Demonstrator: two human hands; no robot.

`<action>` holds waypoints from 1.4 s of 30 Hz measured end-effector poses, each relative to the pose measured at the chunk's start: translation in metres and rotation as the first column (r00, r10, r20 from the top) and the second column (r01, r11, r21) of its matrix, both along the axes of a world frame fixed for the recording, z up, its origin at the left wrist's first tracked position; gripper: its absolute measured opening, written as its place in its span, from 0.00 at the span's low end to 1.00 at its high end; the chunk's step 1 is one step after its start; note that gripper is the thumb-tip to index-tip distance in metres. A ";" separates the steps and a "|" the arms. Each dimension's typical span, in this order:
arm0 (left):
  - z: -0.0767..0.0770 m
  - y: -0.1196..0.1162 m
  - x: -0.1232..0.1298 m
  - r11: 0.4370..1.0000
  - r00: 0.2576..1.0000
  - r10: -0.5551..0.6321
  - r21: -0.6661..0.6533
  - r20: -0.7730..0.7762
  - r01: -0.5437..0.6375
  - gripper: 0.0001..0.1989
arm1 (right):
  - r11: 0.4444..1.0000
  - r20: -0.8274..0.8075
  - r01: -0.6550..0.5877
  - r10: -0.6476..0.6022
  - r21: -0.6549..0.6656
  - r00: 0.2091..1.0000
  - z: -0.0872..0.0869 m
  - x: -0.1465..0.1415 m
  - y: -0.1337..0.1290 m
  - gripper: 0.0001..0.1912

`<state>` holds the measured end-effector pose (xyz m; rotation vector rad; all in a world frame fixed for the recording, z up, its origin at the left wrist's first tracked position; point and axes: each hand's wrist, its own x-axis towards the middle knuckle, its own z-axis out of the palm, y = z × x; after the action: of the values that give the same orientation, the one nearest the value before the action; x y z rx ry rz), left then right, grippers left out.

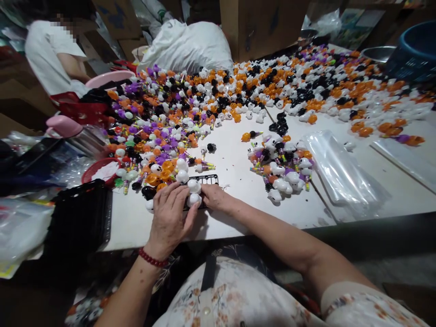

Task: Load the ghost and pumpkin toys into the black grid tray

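Observation:
A black slotted rack point(210, 179) lies at the table's front, with white ghost-like toy heads point(194, 186) lined up over it. My left hand point(172, 213), a red bead bracelet at its wrist, curls around these heads from the left, its thumb by the nearest one. Against their right side is my right hand point(215, 196), fingers bent together at the rack; the fingertips and anything between them are hidden. Beyond my left fingers sit orange pumpkin-like heads point(166, 170) and more white ones. Pencil-like sticks with toy tops point(204, 165) lie behind the rack.
A pile of orange, white and black toy heads point(252, 86) spreads across the back. Assembled pieces point(282, 168) lie to the right, beside clear plastic bags point(340, 168). Black racks point(83, 213) are stacked at left, near a red basket point(89, 175). Another person point(56, 54) is at far left.

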<state>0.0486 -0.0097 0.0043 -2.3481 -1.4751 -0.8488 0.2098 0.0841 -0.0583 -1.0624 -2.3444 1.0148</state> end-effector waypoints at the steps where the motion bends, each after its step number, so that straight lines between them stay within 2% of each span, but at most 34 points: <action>1: 0.000 0.000 0.000 1.000 1.000 0.005 0.002 0.002 -0.005 0.19 | 1.000 0.001 -0.009 0.009 0.002 1.000 -0.001 0.000 -0.001 0.12; 6: 0.003 0.006 0.006 0.998 0.997 0.066 0.013 -0.036 -0.065 0.33 | 0.999 -0.011 -0.025 0.024 -0.041 1.000 0.001 0.000 -0.005 0.08; 8: 0.005 0.011 0.008 0.997 0.994 0.072 0.005 -0.084 -0.072 0.32 | 1.000 -0.022 -0.029 0.028 -0.008 0.999 0.000 -0.001 -0.005 0.06; 12: 0.004 0.018 0.010 0.998 0.993 0.056 0.007 -0.106 -0.056 0.23 | 0.998 0.009 0.005 -0.006 0.065 1.000 -0.007 -0.002 -0.004 0.02; 16: 0.001 0.020 0.006 1.000 0.988 0.009 0.019 -0.154 -0.006 0.23 | 0.992 0.010 0.044 -0.045 0.115 0.999 -0.016 -0.007 -0.006 0.04; 19: -0.005 0.022 0.001 0.998 0.983 -0.017 0.051 -0.183 0.027 0.24 | 0.986 0.030 0.028 -0.033 0.166 0.999 -0.019 -0.011 -0.006 0.05; 23: -0.010 0.025 -0.004 0.995 0.983 -0.029 0.091 -0.182 0.047 0.27 | 0.980 0.071 -0.022 0.009 0.196 0.997 -0.010 -0.004 -0.007 0.07; 25: -0.009 0.025 -0.006 0.995 0.983 -0.034 0.084 -0.181 0.050 0.27 | 0.975 0.071 0.043 -0.060 0.218 0.996 0.001 0.013 -0.009 0.11; 27: -0.008 0.023 -0.007 0.997 0.984 -0.036 0.059 -0.174 0.047 0.26 | 0.951 0.147 0.225 -0.259 0.214 0.955 0.014 0.040 -0.008 0.19; 28: -0.007 0.022 -0.007 0.998 0.984 -0.038 0.044 -0.172 0.046 0.26 | 0.920 0.233 0.328 -0.375 0.216 0.897 0.020 0.056 -0.007 0.23; 30: -0.007 0.021 -0.009 0.999 0.984 -0.045 0.023 -0.172 0.050 0.25 | 0.835 0.417 0.476 -0.550 0.276 0.724 0.028 0.088 0.000 0.29; 32: -0.007 0.022 -0.011 0.998 0.983 -0.054 0.021 -0.177 0.059 0.25 | 0.763 0.506 0.527 -0.644 0.374 0.573 0.031 0.115 0.007 0.30; 34: -0.008 0.023 -0.012 0.997 0.982 -0.059 0.037 -0.178 0.067 0.24 | 0.733 0.534 0.525 -0.677 0.432 0.506 0.030 0.132 0.012 0.26; 36: -0.009 0.024 -0.013 0.996 0.982 -0.056 0.053 -0.179 0.066 0.23 | 0.741 0.547 0.501 -0.670 0.447 0.502 0.027 0.139 0.013 0.22; 39: -0.006 0.021 -0.014 0.998 0.981 -0.042 0.033 -0.191 0.049 0.21 | 0.760 0.532 0.458 -0.650 0.461 0.543 0.025 0.137 0.004 0.18; 42: 0.000 0.015 -0.015 0.999 0.976 -0.046 -0.029 -0.212 0.041 0.20 | 0.751 0.465 0.495 -0.660 0.436 0.590 0.025 0.130 -0.012 0.11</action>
<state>0.0339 0.0054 0.0043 -2.4105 -1.3591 -0.5707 0.3400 0.0723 -0.0335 -2.0841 -2.1529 0.0887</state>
